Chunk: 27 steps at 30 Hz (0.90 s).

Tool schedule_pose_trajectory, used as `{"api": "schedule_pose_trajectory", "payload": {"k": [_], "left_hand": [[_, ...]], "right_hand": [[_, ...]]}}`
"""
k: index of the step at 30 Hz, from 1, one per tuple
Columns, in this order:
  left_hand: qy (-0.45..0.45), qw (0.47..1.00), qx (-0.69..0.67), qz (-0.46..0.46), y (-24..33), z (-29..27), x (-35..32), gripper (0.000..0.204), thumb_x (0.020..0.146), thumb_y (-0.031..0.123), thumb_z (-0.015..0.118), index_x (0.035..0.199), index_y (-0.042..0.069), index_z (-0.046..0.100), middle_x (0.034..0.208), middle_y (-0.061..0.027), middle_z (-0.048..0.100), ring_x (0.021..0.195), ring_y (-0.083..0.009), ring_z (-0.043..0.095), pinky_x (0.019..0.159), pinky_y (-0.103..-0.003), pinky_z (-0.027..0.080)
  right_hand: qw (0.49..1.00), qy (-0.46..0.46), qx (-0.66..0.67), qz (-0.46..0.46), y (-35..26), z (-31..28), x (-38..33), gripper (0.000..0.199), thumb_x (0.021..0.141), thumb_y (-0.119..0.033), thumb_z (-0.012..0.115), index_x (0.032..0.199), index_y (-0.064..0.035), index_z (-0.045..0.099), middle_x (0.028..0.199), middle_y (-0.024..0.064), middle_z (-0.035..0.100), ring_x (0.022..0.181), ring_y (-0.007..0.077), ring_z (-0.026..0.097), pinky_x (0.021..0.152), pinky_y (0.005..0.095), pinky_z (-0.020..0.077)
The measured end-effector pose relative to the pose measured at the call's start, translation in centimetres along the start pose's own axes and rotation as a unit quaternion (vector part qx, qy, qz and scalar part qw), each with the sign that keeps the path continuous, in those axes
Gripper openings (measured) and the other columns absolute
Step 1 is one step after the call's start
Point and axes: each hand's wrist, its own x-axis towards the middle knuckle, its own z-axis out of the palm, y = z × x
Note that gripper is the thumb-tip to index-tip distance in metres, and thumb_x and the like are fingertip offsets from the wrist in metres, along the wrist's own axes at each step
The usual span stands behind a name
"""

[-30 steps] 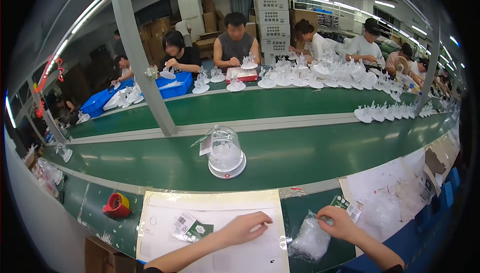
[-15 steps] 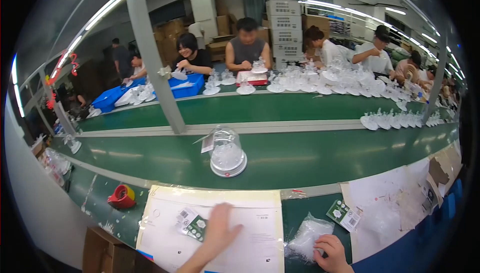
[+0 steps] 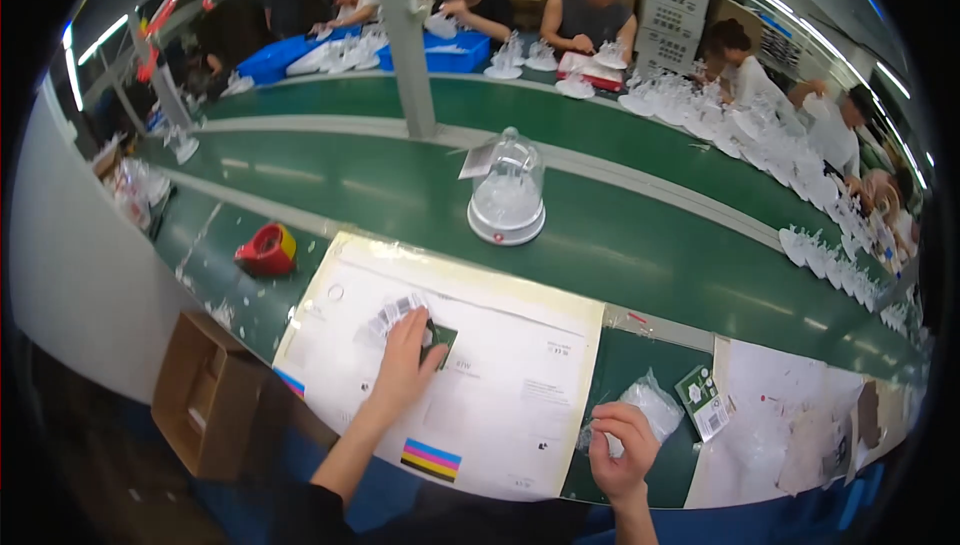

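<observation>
The left hand (image 3: 403,353) lies over fanned green-and-white cards (image 3: 400,311); whether it grips any cannot be told. Taking cards neatly probably calls for light fingertips at one edge, so that they part without bending. Its forearm slants up from the lower edge, palm down. Well apart, the right hand (image 3: 622,445) curls thumb and fingers by a clear plastic bag (image 3: 650,407); any pinch on it is unclear. Beyond lie a white sheet (image 3: 500,385), a single green card (image 3: 703,403) and a clear dome (image 3: 509,170).
</observation>
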Motion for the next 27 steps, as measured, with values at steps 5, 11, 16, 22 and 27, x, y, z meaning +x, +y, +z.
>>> {"api": "schedule_pose_trajectory", "payload": {"k": [5,11,16,22,27], "left_hand": [[0.050,0.998,-0.029,0.020,-1.8,-3.6,1.2,0.025,0.091,0.002,0.048,0.112,-0.005,0.059,0.115,-0.0231,0.059,0.111,-0.0356,0.056,0.096,-0.038,0.043],[0.122,0.868,-0.463,-0.135,3.9,-4.9,4.5,0.033,0.100,0.025,0.044,0.106,-0.004,0.059,0.100,-0.0145,0.066,0.092,-0.0202,0.064,0.084,-0.032,0.050],[-0.094,0.859,-0.486,-0.129,8.8,-0.3,5.7,0.024,0.093,0.017,0.058,0.107,-0.002,0.058,0.096,-0.0092,0.065,0.089,-0.0132,0.061,0.082,-0.029,0.050],[-0.133,0.805,-0.569,-0.103,11.3,10.1,6.5,0.029,0.085,0.010,0.067,0.111,-0.001,0.061,0.097,-0.0074,0.067,0.089,-0.0114,0.061,0.079,-0.027,0.050],[-0.128,0.795,-0.573,-0.149,9.0,11.5,6.0,0.022,0.086,0.006,0.065,0.105,-0.004,0.063,0.095,-0.0085,0.068,0.083,-0.0109,0.062,0.074,-0.024,0.050]], "right_hand": [[1.000,-0.005,0.000,0.026,0.2,0.5,-1.0,0.009,0.072,0.005,0.060,0.080,0.0013,0.060,0.086,0.0156,0.064,0.079,0.0286,0.063,0.072,0.0339,0.0508],[0.984,0.014,0.061,0.166,2.8,-1.7,-2.2,0.010,0.081,0.002,0.056,0.090,0.0021,0.061,0.099,0.0161,0.062,0.086,0.0218,0.063,0.069,0.0295,0.0504],[0.878,-0.036,0.390,0.274,1.4,1.7,5.1,0.042,0.084,-0.007,0.055,0.124,0.0030,0.050,0.108,0.0147,0.060,0.088,0.0181,0.062,0.065,0.0260,0.0517],[0.944,0.010,0.168,0.283,6.4,0.8,4.9,0.019,0.086,-0.003,0.059,0.103,0.0022,0.063,0.089,0.0066,0.065,0.076,0.0104,0.060,0.061,0.0237,0.0491],[0.980,0.003,-0.061,0.191,6.7,3.9,5.2,0.018,0.084,-0.002,0.061,0.101,0.0018,0.062,0.084,0.0084,0.064,0.067,0.0107,0.056,0.054,0.0233,0.0454]]}}
